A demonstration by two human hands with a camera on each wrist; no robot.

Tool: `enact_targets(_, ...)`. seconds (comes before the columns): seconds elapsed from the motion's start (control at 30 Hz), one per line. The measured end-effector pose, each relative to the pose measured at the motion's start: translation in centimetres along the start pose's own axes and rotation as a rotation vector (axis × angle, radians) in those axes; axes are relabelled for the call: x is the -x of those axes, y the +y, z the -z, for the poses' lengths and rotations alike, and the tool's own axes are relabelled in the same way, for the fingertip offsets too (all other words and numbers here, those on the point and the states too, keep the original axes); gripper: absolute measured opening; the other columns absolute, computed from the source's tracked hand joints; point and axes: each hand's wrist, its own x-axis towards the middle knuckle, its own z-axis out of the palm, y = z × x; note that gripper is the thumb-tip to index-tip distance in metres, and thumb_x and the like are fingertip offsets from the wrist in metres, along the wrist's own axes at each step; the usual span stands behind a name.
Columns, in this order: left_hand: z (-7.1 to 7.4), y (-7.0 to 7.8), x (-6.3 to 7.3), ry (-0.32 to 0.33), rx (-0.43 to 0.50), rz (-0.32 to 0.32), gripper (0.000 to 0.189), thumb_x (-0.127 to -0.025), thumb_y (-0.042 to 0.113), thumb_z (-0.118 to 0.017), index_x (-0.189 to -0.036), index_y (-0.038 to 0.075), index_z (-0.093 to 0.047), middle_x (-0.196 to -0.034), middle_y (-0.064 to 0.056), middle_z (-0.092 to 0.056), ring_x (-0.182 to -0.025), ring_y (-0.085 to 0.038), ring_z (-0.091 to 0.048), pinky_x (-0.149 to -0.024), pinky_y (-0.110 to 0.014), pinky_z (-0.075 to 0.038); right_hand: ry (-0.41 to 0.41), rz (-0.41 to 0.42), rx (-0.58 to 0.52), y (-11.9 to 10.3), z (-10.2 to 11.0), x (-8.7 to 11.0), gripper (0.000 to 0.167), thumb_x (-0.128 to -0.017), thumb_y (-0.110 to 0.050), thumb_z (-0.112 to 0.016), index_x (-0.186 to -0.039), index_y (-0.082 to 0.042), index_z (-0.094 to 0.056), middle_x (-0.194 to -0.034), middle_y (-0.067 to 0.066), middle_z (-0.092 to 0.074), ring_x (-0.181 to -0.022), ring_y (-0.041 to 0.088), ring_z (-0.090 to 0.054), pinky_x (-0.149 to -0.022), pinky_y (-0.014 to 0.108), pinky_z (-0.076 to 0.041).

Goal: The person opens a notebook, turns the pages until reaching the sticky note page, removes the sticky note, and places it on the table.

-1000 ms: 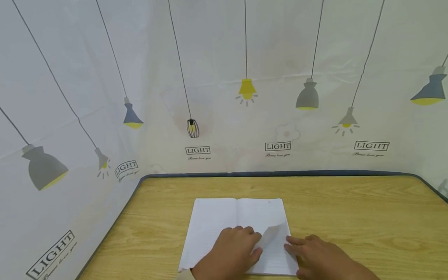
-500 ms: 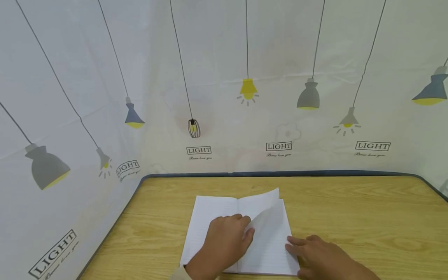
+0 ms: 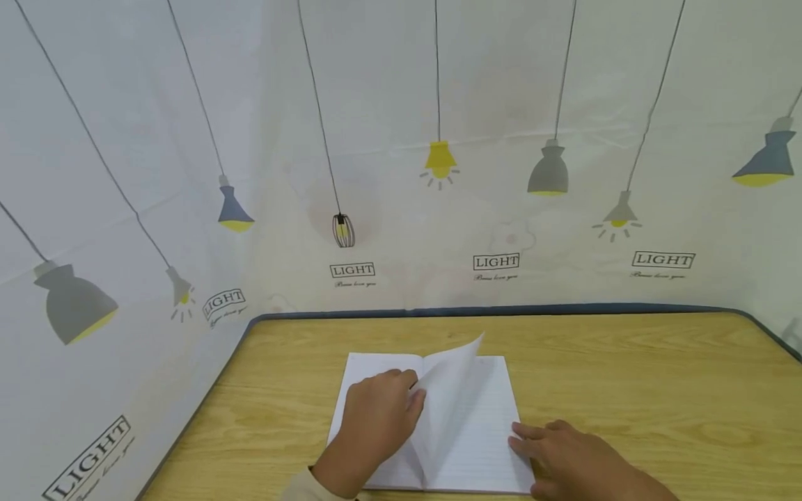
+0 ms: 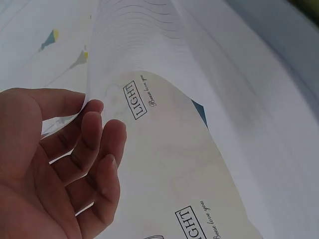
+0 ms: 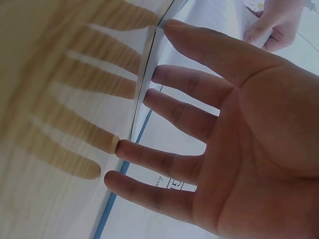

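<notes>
An open notebook [image 3: 489,431] with ruled white pages lies on the wooden table. Over its left half, my left hand [image 3: 379,410] pinches the edge of a lifted page [image 3: 447,390]. In the left wrist view, thumb and fingertips of the left hand [image 4: 70,154] meet at that page's edge, and the sheet [image 4: 134,40] curves upward. At the notebook's right edge rests my right hand [image 3: 570,459], its fingers extended. The right wrist view has the right hand [image 5: 199,119] with fingers spread, thumb and two fingertips right at the notebook's edge [image 5: 149,64].
The wooden table [image 3: 633,376] has a dark blue border along its back edge [image 3: 489,310]. Behind and to the left stands a pale wall covering [image 3: 388,160] printed with hanging lamps and the word LIGHT.
My left hand has moved left and slightly away from me, drawing the page up from the right half toward the left. The right hand has stayed at the notebook's right edge.
</notes>
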Motion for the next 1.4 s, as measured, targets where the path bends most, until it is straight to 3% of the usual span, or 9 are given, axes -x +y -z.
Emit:
enact_targets(0.23, 0.6, -0.8, -0.4, -0.035, -0.023, 0.096, 0.024, -0.087, 0.031, -0.074, -0.068, 0.02, -0.063, -0.066, 0.003, -0.065, -0.056, -0.024, -0.063, -0.043, -0.033, -0.036, -0.004, 0.016, 0.002, 0.0, 0.3, 0.0, 0.056, -0.078, -0.032, -0.082, -0.128, -0.011, -0.067, -0.134, 0.012, -0.065, -0.107, 0.041, -0.063, -0.076, 0.045, -0.056)
enact_targets(0.47, 0.9, -1.8, -0.7, -0.128, -0.035, 0.151, 0.025, -0.089, 0.033, -0.073, -0.07, 0.018, -0.065, -0.061, 0.005, -0.061, -0.049, -0.012, -0.049, -0.042, -0.03, -0.033, 0.003, 0.025, 0.017, 0.2, 0.3, -0.1, 0.057, -0.077, -0.034, -0.083, -0.127, -0.011, -0.068, -0.133, 0.012, -0.065, -0.106, 0.04, -0.063, -0.075, 0.044, -0.056)
enact_targets(0.63, 0.9, -2.4, -0.2, -0.143, -0.049, 0.165, 0.033, -0.088, 0.034, -0.072, -0.063, 0.019, -0.057, -0.056, 0.005, -0.053, -0.047, -0.015, -0.048, -0.042, -0.031, -0.032, -0.012, 0.033, 0.004, 0.5, 0.0, -0.3, 0.055, -0.077, -0.034, -0.083, -0.126, -0.012, -0.068, -0.132, 0.013, -0.066, -0.104, 0.041, -0.063, -0.075, 0.046, -0.056)
enact_targets(0.83, 1.2, -3.2, 1.3, -0.167, -0.053, 0.191, 0.037, -0.087, 0.033, -0.073, -0.061, 0.02, -0.05, -0.052, 0.007, -0.045, -0.046, -0.014, -0.043, -0.043, -0.032, -0.031, -0.069, 0.012, -0.059, 0.4, -0.7, -0.7, 0.048, -0.082, -0.031, -0.08, -0.125, -0.015, -0.068, -0.132, 0.012, -0.066, -0.103, 0.042, -0.063, -0.072, 0.05, -0.056)
enact_targets(0.93, 1.4, -3.7, 1.9, -0.191, -0.052, 0.196, 0.039, -0.087, 0.034, -0.074, -0.06, 0.021, -0.048, -0.05, 0.007, -0.041, -0.046, -0.011, -0.04, -0.043, -0.03, -0.03, -0.082, -0.008, -0.097, 0.3, -0.8, -0.8, 0.049, -0.084, -0.038, -0.077, -0.127, -0.016, -0.069, -0.134, 0.012, -0.065, -0.106, 0.043, -0.062, -0.073, 0.053, -0.056)
enact_targets(1.27, 2.0, -4.9, 2.8, -0.22, -0.103, 0.188, 0.031, -0.085, 0.033, -0.077, -0.065, 0.019, -0.058, -0.052, 0.008, -0.046, -0.047, -0.009, -0.04, -0.043, -0.028, -0.03, -0.088, -0.028, -0.075, 0.6, -0.5, -0.8, 0.049, -0.084, -0.032, -0.078, -0.13, -0.016, -0.068, -0.136, 0.01, -0.064, -0.109, 0.043, -0.062, -0.073, 0.053, -0.056)
enact_targets(1.4, 2.3, -5.4, 3.4, -0.212, -0.117, 0.184, 0.035, -0.084, 0.032, -0.078, -0.062, 0.02, -0.054, -0.053, 0.008, -0.044, -0.047, -0.01, -0.04, -0.044, -0.029, -0.03, -0.111, -0.052, -0.087, 0.6, -0.2, -0.9, 0.049, -0.085, -0.033, -0.077, -0.131, -0.016, -0.067, -0.137, 0.009, -0.064, -0.111, 0.042, -0.062, -0.075, 0.054, -0.056)
